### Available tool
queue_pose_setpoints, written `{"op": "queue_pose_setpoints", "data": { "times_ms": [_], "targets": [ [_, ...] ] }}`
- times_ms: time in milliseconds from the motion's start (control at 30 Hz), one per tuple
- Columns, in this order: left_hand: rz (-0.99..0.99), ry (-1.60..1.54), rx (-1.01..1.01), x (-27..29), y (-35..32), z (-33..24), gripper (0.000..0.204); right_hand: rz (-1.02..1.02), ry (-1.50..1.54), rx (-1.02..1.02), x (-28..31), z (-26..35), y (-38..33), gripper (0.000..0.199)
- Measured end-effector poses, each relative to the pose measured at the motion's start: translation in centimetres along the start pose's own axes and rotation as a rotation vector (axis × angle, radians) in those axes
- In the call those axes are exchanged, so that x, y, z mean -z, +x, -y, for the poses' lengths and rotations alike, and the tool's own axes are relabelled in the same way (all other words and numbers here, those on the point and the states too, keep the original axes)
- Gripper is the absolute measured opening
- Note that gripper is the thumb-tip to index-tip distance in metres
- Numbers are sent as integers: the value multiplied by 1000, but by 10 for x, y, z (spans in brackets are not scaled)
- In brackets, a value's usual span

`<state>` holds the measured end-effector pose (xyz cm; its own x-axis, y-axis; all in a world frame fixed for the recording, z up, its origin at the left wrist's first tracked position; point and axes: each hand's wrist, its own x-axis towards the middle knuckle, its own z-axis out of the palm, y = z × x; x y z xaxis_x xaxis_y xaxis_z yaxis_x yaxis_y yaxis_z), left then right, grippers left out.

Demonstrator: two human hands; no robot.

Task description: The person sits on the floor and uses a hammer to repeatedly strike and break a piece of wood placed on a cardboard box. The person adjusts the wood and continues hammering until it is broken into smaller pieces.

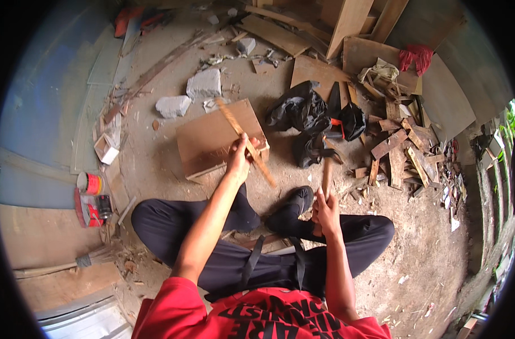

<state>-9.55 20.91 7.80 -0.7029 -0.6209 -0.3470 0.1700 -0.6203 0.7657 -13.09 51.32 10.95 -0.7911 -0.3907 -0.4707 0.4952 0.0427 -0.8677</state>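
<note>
our right hand (pixel 326 210) grips a hammer handle (pixel 327 172). our left hand (pixel 239 158) pinches a thin wooden strip (pixel 247 142) midway; we judge it light, stiff, splintery.

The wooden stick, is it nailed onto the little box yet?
Not that the picture shows. The left hand holds the thin wooden stick slanted over the wooden box, and the stick's far end sticks up free. The right hand grips a hammer handle low by the knee, not at the box. Whether any nail is in is too small to tell. Fixing looks left to do.
</note>
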Motion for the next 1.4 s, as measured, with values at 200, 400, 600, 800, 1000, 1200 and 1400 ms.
{"op": "queue_pose_setpoints", "data": {
  "times_ms": [200, 400, 600, 800, 1000, 1200, 1400],
  "targets": [
    [-195, -146, 49, 34, 26, 3, 97, -27, -99, 20, -12, -26, 11, 34],
    [-225, -62, 208, 51, 22, -3, 107, -87, -156, 26, -17, -31, 15, 37],
    [120, 670, 402, 33, -3, -5, 56, -98, -161, -44, -7, -62, 21, 31],
    [108, 1584, -1095, -24, 30, -6, 56, -91, -305, -58, 1, -67, 34, 38],
    [302, 1629, -712, 15, 59, 3, 55, -78, -383, 60, 8, -81, 32, 51],
    [517, 1303, -736, -27, 43, -53, 53, -260, -549, 330, -8, -50, 26, 41],
    [531, 882, -743, -64, 5, -101, 40, 103, 70, 401, -73, 78, -36, 33]
  ]
}}
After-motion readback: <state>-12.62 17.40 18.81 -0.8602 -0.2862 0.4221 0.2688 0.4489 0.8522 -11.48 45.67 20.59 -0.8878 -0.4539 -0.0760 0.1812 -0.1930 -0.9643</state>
